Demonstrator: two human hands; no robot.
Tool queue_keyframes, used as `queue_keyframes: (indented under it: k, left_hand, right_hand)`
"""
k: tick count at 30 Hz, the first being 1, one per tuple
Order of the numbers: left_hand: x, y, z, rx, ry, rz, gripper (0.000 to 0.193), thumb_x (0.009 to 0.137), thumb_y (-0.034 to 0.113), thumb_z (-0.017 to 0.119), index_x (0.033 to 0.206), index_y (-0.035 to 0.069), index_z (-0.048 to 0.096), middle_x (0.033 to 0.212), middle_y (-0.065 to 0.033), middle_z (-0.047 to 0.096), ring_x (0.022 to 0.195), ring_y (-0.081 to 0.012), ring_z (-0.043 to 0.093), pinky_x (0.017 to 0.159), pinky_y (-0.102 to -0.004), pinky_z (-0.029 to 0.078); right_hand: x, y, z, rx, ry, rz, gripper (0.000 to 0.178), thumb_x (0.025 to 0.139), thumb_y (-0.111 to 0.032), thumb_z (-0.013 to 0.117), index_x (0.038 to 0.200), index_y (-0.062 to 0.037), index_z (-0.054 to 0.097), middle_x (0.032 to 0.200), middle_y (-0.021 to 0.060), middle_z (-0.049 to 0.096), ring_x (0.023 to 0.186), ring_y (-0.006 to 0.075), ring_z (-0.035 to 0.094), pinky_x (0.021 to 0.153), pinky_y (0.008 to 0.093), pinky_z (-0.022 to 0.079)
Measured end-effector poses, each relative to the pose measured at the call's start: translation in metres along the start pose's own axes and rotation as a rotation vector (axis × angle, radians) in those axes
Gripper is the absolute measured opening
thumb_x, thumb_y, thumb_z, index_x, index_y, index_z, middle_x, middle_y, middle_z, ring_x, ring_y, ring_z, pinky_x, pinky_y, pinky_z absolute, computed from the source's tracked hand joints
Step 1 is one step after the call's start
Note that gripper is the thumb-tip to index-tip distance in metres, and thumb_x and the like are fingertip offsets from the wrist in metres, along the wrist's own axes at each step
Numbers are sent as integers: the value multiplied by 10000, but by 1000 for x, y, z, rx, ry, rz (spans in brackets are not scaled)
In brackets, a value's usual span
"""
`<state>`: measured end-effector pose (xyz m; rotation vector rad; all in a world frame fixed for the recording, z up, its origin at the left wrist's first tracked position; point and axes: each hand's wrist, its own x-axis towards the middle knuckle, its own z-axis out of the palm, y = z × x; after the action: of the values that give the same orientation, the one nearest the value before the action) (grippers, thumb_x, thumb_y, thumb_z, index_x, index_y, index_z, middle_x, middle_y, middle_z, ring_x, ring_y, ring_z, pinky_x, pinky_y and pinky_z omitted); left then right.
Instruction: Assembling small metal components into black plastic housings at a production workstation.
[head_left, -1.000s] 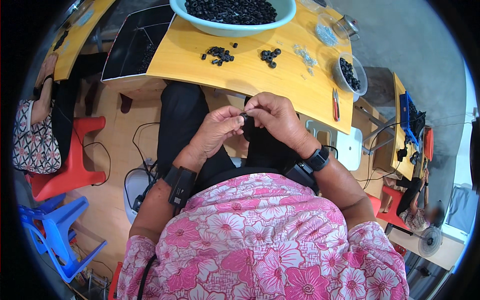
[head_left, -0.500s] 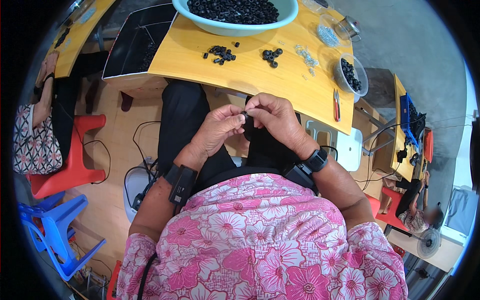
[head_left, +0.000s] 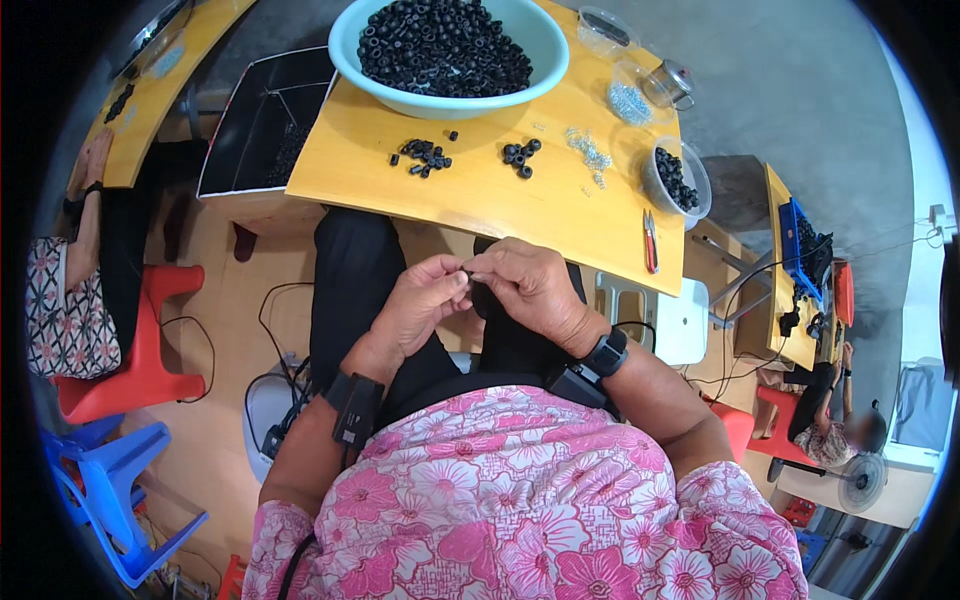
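Observation:
Over my lap, just off the table's near edge, my left hand point(head_left: 420, 303) and my right hand point(head_left: 530, 288) meet at the fingertips. Between them sits a small black part point(head_left: 469, 276), mostly covered by the fingers. My left thumb and index finger pinch it, and my right fingertips press at its top; whether they hold a separate piece is too small to see. On the table beyond lie a pile of small black cylindrical parts point(head_left: 425, 158), a smaller group of round black parts point(head_left: 521, 157) and loose little metal springs point(head_left: 590, 152).
A light-blue basin point(head_left: 345, 75) full of black parts stands at the back of the yellow table point(head_left: 350, 190). On the right are a tub of black parts point(head_left: 676, 180), a tub of springs point(head_left: 630, 103) and red-handled snips point(head_left: 651, 243). A co-worker point(head_left: 80, 270) sits at left.
The view has tilted up a little, so the table and basin sit lower in it. My hands stay together around the small black part, with the fingers slightly shifted.

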<state>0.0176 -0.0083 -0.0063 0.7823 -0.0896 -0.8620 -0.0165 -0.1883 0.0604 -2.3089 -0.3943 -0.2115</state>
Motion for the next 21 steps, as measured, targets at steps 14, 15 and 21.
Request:
queue_keyframes:
  k: [14, 15, 21]
  left_hand:
    - [5, 5, 0, -17, 51, -4, 109, 912, 134, 595, 994, 66, 573, 805, 24, 539, 731, -61, 523, 762, -263, 494]
    - [6, 5, 0, -18, 49, -6, 109, 912, 134, 595, 994, 66, 573, 805, 24, 539, 731, -61, 523, 762, -263, 494]
    - [7, 6, -3, -16, 76, -22, 106, 912, 121, 587, 1002, 68, 569, 826, 21, 548, 740, -63, 524, 767, -268, 494]
  right_hand:
    - [28, 5, -12, 100, 87, 99, 136, 775, 14, 664, 907, -17, 671, 762, 112, 622, 671, 221, 614, 619, 290, 481]
    - [33, 12, -13, 8, 154, 96, 134, 776, 17, 656, 906, -16, 670, 756, 114, 618, 666, 219, 610, 615, 289, 478]
    - [52, 55, -21, -137, 394, 280, 171, 737, -18, 675, 907, -19, 657, 783, 73, 640, 584, 125, 577, 567, 257, 480]
